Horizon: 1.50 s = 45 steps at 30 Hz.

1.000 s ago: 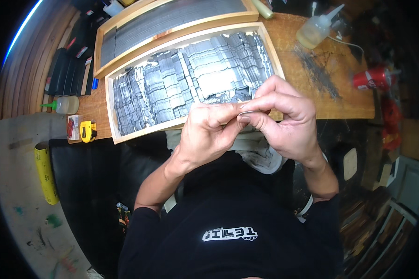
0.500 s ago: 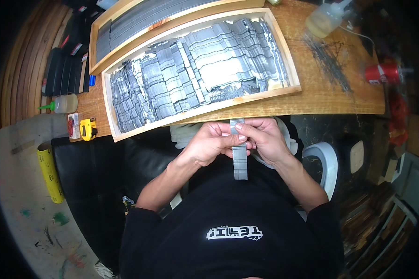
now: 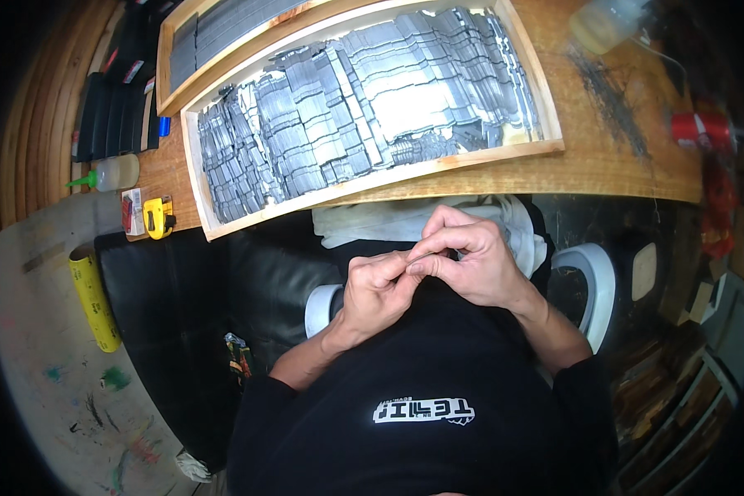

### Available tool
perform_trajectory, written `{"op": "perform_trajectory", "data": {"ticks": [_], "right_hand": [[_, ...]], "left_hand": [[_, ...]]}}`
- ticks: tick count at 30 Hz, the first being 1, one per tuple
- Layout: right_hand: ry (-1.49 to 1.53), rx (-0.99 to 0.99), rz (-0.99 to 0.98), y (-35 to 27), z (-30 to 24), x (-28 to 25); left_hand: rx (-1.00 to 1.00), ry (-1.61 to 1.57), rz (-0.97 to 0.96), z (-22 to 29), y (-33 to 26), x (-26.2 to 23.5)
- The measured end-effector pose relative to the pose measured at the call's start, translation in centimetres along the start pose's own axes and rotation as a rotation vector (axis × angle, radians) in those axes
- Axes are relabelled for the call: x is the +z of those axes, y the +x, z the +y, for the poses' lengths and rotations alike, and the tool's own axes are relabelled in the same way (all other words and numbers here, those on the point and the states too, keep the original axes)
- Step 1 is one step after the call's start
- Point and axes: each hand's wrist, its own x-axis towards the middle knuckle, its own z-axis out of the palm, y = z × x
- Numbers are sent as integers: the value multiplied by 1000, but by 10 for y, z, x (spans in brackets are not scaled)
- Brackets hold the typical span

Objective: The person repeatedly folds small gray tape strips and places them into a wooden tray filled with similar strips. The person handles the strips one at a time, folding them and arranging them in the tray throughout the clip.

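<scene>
My left hand (image 3: 376, 289) and my right hand (image 3: 471, 264) meet close in front of my chest, above a white cloth (image 3: 364, 223) on my lap. Their fingertips are pinched together on a thin grey strip, which the fingers almost entirely hide. On the wooden table beyond them, a wooden tray (image 3: 471, 159) holds several stacks of the same grey strips (image 3: 364, 107). Neither hand touches the tray.
A second wooden tray (image 3: 223, 33) of grey sheets lies behind the first. At the table's left end are a clear bottle (image 3: 112, 174) and a yellow tape measure (image 3: 159, 217). A red can (image 3: 703, 128) and another bottle (image 3: 608, 21) are at the right. A yellow tube (image 3: 95, 298) lies on the floor.
Both hands have drawn back from the tray's edge toward my chest. The grey strip that hung down from the fingers half a second ago no longer shows.
</scene>
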Motion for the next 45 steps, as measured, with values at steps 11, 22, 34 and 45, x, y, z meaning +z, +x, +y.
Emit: {"op": "perform_trajectory", "data": {"ticks": [11, 22, 34, 45], "right_hand": [[23, -39, -96, 7, -7, -8], [11, -49, -136, 6, -4, -13], [41, -77, -57, 0, -2, -11], [-12, -125, -49, 1, -4, -13]], "left_hand": [[6, 3, 96, 1, -6, 8], [35, -45, 67, 4, -4, 10], [-15, 1, -9, 3, -7, 5], [-26, -22, -7, 10, -4, 3]]}}
